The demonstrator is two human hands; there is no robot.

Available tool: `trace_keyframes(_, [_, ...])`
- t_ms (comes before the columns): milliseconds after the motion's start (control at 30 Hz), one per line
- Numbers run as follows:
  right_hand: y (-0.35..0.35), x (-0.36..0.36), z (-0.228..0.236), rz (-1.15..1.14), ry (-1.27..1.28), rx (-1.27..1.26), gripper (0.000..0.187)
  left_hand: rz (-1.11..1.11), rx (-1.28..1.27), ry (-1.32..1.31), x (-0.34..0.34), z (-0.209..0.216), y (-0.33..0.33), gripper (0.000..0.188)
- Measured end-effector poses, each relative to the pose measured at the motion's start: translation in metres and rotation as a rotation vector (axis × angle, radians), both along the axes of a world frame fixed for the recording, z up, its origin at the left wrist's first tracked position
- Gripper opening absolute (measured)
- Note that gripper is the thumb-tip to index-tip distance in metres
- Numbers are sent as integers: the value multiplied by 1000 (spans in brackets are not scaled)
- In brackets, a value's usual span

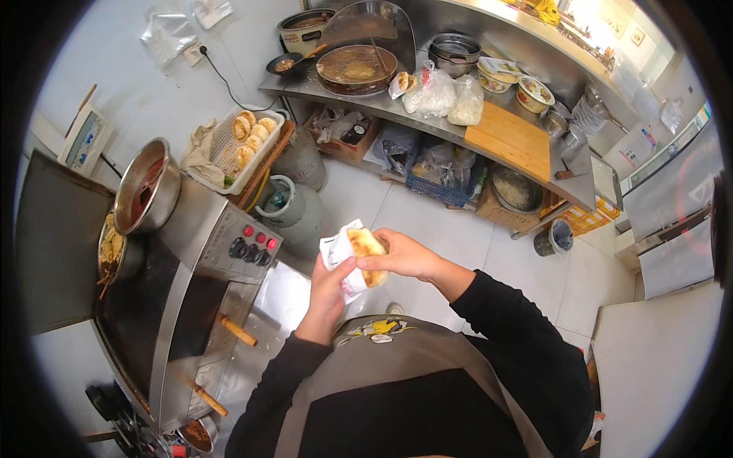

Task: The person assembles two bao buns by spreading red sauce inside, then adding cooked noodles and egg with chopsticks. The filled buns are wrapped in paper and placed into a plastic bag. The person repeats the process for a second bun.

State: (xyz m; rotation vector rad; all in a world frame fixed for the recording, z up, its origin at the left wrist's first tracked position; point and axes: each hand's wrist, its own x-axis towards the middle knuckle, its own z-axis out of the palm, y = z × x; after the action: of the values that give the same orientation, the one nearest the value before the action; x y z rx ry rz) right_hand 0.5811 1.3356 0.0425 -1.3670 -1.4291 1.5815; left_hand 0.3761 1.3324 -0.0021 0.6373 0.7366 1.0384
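In front of my apron I hold a round, browned flatbread (366, 243) partly tucked into a white paper bag (335, 251). My left hand (329, 290) is closed around the bag from the left, its thumb pressed on the front. From the right, my right hand (408, 255) grips the bare edge of the flatbread between thumb and fingers. Whether anything is inside the bread I cannot tell. Several similar flatbreads (254, 137) lie in a white plastic basket (214, 162) to the far left.
A metal griddle oven (174, 305) with wooden handles stands at left, with a steel bowl (149, 187) on it. Gas cylinders (294, 206) stand behind the basket. The steel counter (427, 118) holds a round pan (356, 70), bagged food and a wooden board (507, 143).
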Motion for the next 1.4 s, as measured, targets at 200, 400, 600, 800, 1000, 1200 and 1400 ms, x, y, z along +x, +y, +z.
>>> trace_keyframes(200, [53,65,-31,-237,158,-68,63,-96,-18,94,75,-12,73,59])
trace_keyframes(400, [147,103,-54,-515,549,-235,54,157,115,78,122,-36,183,63])
trace_keyframes(600, [262,140,-49,-581,576,-276,50,9,219,-2,160,-39,316,73])
trace_keyframes(800, [382,186,-47,-103,350,-434,55,-271,177,96,161,-32,420,86])
trace_keyframes(1000, [504,191,-83,-160,425,-458,53,18,202,275,133,-38,509,90])
trace_keyframes(1200, [606,169,-124,-638,661,-397,52,271,138,228,100,-32,537,86])
trace_keyframes(1400, [665,164,-159,-1051,704,-468,54,383,77,159,69,-46,586,81])
